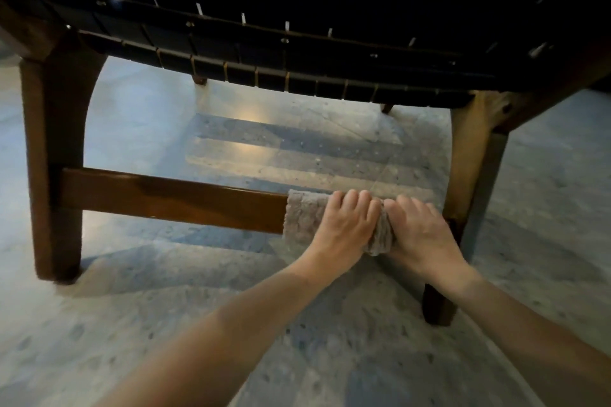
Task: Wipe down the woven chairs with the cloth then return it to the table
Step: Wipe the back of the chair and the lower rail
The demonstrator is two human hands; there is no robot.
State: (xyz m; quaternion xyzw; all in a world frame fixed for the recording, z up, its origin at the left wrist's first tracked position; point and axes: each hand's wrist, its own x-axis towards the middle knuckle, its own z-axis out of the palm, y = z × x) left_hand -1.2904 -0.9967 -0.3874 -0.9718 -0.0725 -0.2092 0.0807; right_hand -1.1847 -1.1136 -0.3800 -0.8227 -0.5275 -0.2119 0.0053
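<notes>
Wiping the rail (165,198) of the chair (297,53) is in hand, the cloth (302,215) gripped round it by curled fingers (352,200) of the left hand (344,228) and right hand (423,235); a leftward slide is called for.

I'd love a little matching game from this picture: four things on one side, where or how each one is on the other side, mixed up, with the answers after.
Things:
1. grey textured cloth
2. glossy brown wooden crossbar
3. dark woven strap seat
4. speckled pale stone floor

Places or states:
A. overhead, across the top of the view
B. wrapped round the bar, gripped by the left hand and right hand
C. runs level between two wooden legs
D. under the chair's feet

Pairs: 1-B, 2-C, 3-A, 4-D
</notes>
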